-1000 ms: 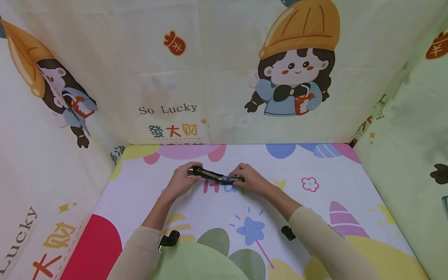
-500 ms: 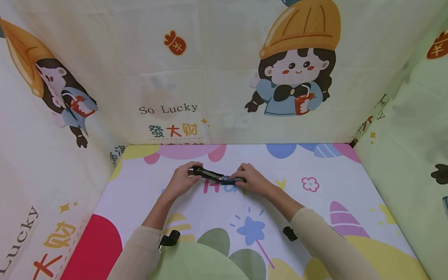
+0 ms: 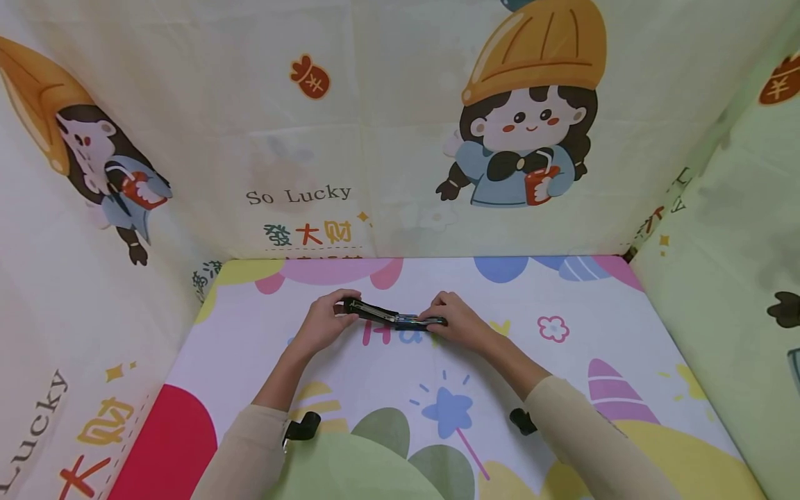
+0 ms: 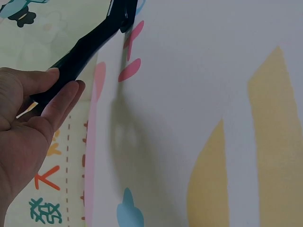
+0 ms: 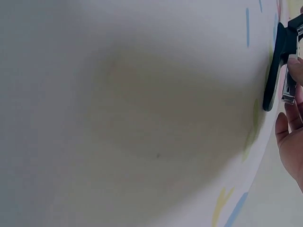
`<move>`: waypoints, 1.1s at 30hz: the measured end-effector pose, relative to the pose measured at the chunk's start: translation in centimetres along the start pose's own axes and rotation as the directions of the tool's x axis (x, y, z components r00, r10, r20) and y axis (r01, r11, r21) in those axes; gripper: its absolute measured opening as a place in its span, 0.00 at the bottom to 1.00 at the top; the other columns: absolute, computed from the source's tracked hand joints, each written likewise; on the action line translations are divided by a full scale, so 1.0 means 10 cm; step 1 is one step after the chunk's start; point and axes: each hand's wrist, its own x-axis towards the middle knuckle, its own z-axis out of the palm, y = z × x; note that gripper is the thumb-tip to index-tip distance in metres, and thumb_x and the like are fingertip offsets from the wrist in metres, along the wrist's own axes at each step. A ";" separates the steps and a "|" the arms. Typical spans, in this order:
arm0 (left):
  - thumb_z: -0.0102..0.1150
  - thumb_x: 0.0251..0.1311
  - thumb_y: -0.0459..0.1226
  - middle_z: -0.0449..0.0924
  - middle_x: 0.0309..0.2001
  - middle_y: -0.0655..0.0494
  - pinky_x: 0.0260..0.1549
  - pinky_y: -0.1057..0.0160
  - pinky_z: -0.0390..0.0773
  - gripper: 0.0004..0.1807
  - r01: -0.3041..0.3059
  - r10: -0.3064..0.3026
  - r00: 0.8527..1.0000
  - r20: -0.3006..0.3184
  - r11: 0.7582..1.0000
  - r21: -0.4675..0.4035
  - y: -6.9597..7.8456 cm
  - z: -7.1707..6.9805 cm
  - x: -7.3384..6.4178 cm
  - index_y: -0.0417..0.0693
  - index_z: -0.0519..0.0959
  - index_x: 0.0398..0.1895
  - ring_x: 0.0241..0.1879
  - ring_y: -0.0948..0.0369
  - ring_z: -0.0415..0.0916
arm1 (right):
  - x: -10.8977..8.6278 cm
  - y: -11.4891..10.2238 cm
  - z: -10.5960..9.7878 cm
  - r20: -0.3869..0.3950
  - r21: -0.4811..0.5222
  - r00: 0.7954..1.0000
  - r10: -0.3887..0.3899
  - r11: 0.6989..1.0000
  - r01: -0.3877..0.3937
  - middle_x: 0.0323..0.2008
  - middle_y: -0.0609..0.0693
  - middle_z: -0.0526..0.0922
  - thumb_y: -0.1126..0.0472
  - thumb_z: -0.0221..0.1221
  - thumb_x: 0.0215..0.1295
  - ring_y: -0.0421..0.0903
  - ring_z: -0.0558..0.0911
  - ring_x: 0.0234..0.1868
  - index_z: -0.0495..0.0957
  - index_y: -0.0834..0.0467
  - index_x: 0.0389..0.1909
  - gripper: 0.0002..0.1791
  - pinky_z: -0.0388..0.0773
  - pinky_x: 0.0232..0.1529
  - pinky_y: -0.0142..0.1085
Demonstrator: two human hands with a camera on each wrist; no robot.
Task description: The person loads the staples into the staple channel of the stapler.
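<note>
A black stapler point(image 3: 377, 312), swung wide at its hinge, spans both hands in the head view. My left hand point(image 3: 321, 323) pinches its left arm near the end. In the left wrist view the thumb and fingers point(image 4: 59, 101) grip that black arm point(image 4: 85, 54) from either side. At the other half, my right hand point(image 3: 461, 325) holds the stapler with thumb and fingers. The right wrist view shows the thumb point(image 5: 296, 70) on the metal staple channel point(image 5: 288, 87), with the black base point(image 5: 271, 75) beside it. The right hand is partly cut off there.
Beneath the hands lies a table point(image 3: 500, 375) with a printed cartoon cover. Patterned cloth walls point(image 3: 400, 153) close it in at the back and sides. Black wrist mounts point(image 3: 304, 426) sit at the sleeves.
My right hand has shifted slightly to the right, and more of the stapler's right half shows between the hinge and the fingers. My left hand has stayed in place.
</note>
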 end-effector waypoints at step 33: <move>0.66 0.64 0.27 0.79 0.62 0.43 0.51 0.52 0.86 0.25 0.017 -0.017 1.000 -0.003 1.000 0.021 0.03 0.01 -0.02 0.40 0.77 0.65 0.55 0.45 0.83 | -0.22 0.08 -0.09 -0.060 0.014 0.998 0.029 1.000 -0.028 0.49 0.53 0.81 0.60 0.71 0.63 0.51 0.76 0.50 0.89 0.50 0.52 0.16 0.75 0.52 0.47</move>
